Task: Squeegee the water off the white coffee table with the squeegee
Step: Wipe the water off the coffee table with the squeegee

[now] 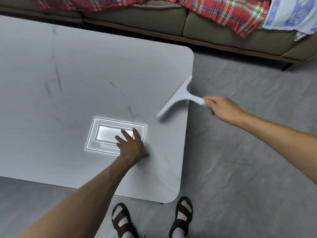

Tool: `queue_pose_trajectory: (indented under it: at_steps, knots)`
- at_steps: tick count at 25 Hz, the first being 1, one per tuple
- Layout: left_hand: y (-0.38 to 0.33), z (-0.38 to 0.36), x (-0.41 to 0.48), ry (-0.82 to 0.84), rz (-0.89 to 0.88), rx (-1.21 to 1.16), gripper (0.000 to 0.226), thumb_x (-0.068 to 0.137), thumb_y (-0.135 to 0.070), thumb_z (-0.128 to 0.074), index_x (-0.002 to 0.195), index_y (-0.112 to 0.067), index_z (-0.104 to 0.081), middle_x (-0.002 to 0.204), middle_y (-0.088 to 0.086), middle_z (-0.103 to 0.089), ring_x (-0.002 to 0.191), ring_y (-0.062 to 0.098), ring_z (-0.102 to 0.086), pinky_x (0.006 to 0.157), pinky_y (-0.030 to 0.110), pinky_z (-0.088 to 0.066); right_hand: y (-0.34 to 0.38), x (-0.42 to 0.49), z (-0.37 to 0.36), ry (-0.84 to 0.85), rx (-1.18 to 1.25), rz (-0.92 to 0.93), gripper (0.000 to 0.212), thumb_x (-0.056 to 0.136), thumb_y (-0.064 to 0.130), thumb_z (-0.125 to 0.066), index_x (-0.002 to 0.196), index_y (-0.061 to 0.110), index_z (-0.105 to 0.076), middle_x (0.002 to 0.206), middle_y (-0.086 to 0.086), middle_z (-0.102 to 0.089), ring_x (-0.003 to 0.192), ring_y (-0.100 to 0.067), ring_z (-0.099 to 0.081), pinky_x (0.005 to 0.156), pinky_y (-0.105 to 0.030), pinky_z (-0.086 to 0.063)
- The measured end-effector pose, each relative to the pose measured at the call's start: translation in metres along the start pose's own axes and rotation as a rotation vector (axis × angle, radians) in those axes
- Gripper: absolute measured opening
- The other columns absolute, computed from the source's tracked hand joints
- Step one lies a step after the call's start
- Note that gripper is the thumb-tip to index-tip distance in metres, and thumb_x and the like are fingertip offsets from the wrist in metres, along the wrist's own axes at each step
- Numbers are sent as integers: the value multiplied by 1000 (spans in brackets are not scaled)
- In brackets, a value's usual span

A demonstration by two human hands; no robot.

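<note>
While the right hand (221,107) grips the end of the squeegee's (178,97) handle, fingers closed round it, the tool lies across the right edge of the bench (68,83), about midway between that edge's far and near corners. Blade runs diagonally: its far tip overhangs the right edge, its near tip sits over the bench surface, inboard of the edge. Whether the blade touches the surface cannot be told; a faint shadow shows under the near tip. Handle extends off the bench to the right, over the floor (240,160).

Left hand (131,145) rests palm down on the bench, fingers spread apart, holding nothing. It lies toward the near right corner, and its fingers partly cover a bright rectangular reflection (106,133) of nested outlines on the glossy top. Left hand and squeegee are apart.

Bench top is white with grey marble veining and rounded corners. Water on it cannot be made out.

Beyond the far edge stands a sofa (154,24), separated from the bench by a strip of floor. A red plaid cloth (223,11) is draped over its seat, and a blue-and-white patterned cloth (289,12) lies at its right end.

At the near edge, two feet in dark sandals (183,217) and white socks stand on the grey floor just by the near right corner.
</note>
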State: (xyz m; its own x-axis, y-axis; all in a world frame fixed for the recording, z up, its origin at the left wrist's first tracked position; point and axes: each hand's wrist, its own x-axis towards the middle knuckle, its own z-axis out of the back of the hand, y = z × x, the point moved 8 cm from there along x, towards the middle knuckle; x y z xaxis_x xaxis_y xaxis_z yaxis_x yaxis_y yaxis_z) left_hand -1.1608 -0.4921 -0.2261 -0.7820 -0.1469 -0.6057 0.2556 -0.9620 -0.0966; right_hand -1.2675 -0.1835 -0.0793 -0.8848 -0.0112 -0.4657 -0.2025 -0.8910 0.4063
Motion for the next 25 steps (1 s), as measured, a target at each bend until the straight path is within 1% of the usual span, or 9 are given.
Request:
queue_pose_trajectory:
  at_steps: [3,5,9,12,14,18,21,24,25]
  knots:
    - [4,-7,7,14,-1,-2,105,76,-45,-66,152,-7,-4,151,41,-4,133,67,-10,107,65,-26,37,40,-22,-70,525,-176,25,96,28,-34,96,19,-58,67,-6,-53,53,-20,-44,49,-30,-36]
    - [2,-3,6,-49,-30,25,94,81,-40,-62,151,-2,-13,146,48,-11,128,72,-17,103,67,-31,47,46,-37,-95,676,-287,27,97,34,-34,93,18,-55,65,-5,-47,49,-18,-41,42,-24,-33]
    - [0,-3,2,-66,-79,98,80,86,-30,-56,147,6,-21,138,55,-20,121,77,-23,96,71,-35,25,4,-62,-50,370,-172,28,98,31,-31,97,24,-58,70,-4,-56,55,-26,-52,51,-30,-41]
    - [1,0,0,-38,-54,81,84,79,-28,-64,145,9,-27,135,56,-24,115,78,-28,90,72,-39,-15,-54,-84,50,213,-88,32,102,35,-35,123,30,-58,83,-4,-63,77,-31,-58,67,-33,-45]
    - [3,-4,1,7,-49,29,90,80,-33,-61,149,3,-15,143,51,-13,124,75,-19,99,70,-33,-43,-90,-96,121,87,-78,38,102,39,-37,136,33,-51,102,-7,-68,88,-30,-60,75,-37,-47]
    - [3,4,-4,56,-35,-20,98,79,-37,-65,152,-10,-6,152,38,1,135,65,-6,109,64,-24,-85,-127,-85,189,-91,-83,37,101,43,-38,135,38,-52,113,-3,-69,97,-26,-62,79,-37,-49]
    - [9,24,-24,52,-49,-158,73,84,-23,-58,149,-12,-25,155,24,-13,139,47,-23,110,55,-31,-83,-131,-62,180,-173,-37,31,97,47,-40,125,47,-55,101,5,-70,92,-24,-63,78,-36,-49]
    - [17,34,-56,-39,-127,-127,56,90,-17,-15,140,-2,-35,143,18,-36,122,31,-45,98,37,-42,-31,-123,-64,218,-195,160,30,91,56,-38,119,60,-48,80,14,-65,71,-8,-59,62,-29,-47]
    - [24,28,-67,-75,-120,-87,53,90,-11,-17,139,2,-34,140,18,-40,118,28,-47,94,35,-42,-7,-121,-78,279,-238,256,30,90,57,-37,119,63,-46,79,15,-65,66,0,-55,57,-24,-42]
